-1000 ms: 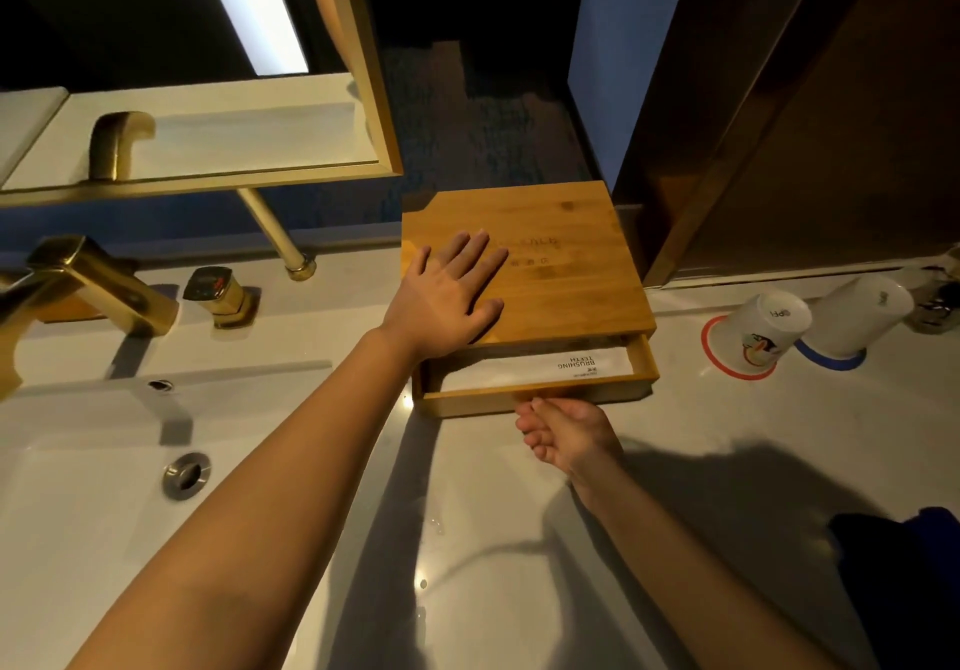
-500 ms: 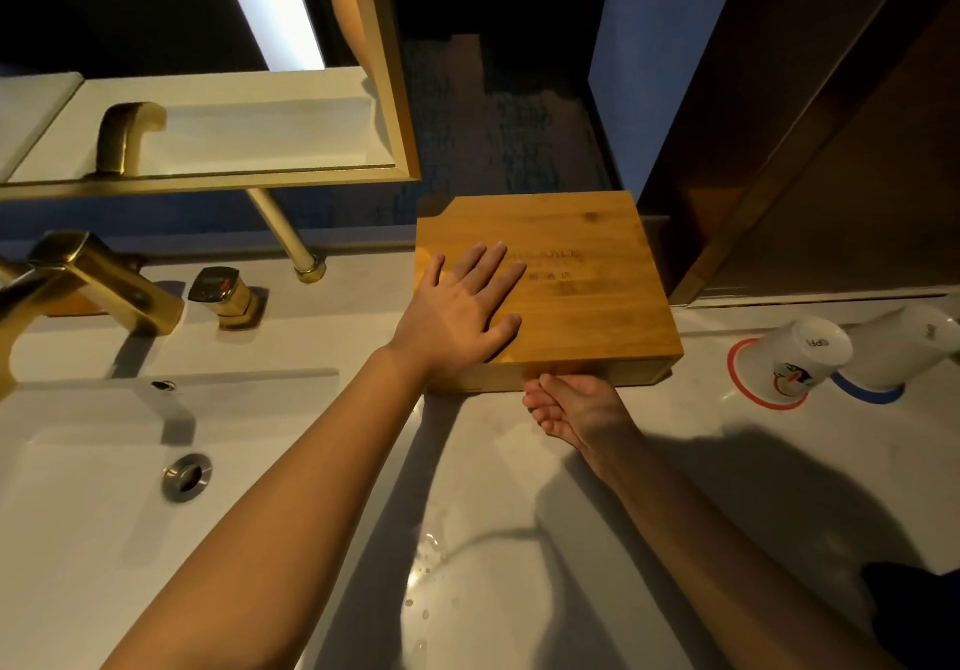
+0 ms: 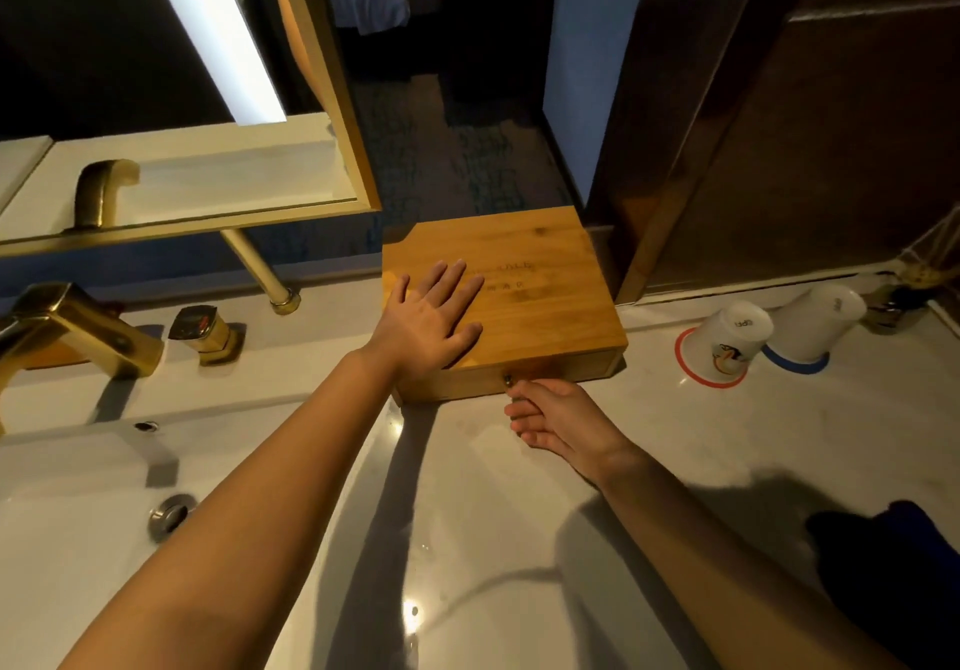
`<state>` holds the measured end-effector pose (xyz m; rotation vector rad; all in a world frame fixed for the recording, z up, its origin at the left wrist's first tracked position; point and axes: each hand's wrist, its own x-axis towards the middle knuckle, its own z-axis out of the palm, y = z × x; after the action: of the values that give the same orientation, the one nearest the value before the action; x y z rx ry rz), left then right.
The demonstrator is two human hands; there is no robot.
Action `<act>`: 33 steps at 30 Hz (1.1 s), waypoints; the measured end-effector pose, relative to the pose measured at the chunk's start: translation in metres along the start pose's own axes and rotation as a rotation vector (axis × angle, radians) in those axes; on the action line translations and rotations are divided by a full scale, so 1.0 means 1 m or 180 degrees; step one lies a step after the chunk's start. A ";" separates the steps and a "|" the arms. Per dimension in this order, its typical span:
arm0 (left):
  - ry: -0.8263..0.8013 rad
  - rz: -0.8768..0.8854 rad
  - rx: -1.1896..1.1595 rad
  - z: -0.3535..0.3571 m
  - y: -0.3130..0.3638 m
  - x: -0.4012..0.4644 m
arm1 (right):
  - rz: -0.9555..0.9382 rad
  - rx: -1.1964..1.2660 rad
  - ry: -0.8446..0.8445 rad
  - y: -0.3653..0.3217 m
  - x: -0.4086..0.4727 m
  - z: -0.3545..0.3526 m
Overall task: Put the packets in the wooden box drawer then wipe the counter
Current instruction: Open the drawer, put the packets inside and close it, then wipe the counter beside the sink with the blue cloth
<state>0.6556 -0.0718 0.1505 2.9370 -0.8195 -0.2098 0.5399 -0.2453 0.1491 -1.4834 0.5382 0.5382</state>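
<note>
Flat bamboo-coloured wooden box [image 3: 524, 295] on pale counter [image 3: 519, 513] — drawer shut.
L hand [image 3: 428, 324] spread flat on lid; R hand [image 3: 558, 417] curled at small front knob [image 3: 508, 380] — grip can't be made out.

The box [image 3: 535, 295] is showing honey-brown wood grain with faint darker lettering on its lid. The counter [image 3: 519, 539] is gleaming pale grey-white. The faucet [image 3: 78, 329] is shining brushed gold. At the counter's back right edge, two white cups are sitting on rings, one red [image 3: 709, 376], one blue [image 3: 797, 363]

Left hand [image 3: 428, 326] flat, fingers spread; right hand [image 3: 558, 417] loosely curled.
</note>
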 end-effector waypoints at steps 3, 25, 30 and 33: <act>-0.0331 -0.0166 0.0143 -0.013 0.007 0.002 | -0.0097 -0.0218 0.0169 0.006 -0.027 -0.018; 0.0436 -0.0937 -0.0944 0.122 0.337 -0.196 | -0.1890 -0.3901 0.1523 0.187 -0.194 -0.269; 0.0062 -0.1148 -0.0508 0.143 0.362 -0.200 | -0.1818 -0.4281 0.1149 0.190 -0.189 -0.298; 0.0084 -0.1181 -0.0505 0.148 0.363 -0.200 | -0.1693 -0.4537 0.0851 0.189 -0.180 -0.305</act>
<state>0.2785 -0.2837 0.0698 2.9050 -0.2342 -0.2460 0.2789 -0.5483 0.1123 -2.9536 -0.1783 0.2505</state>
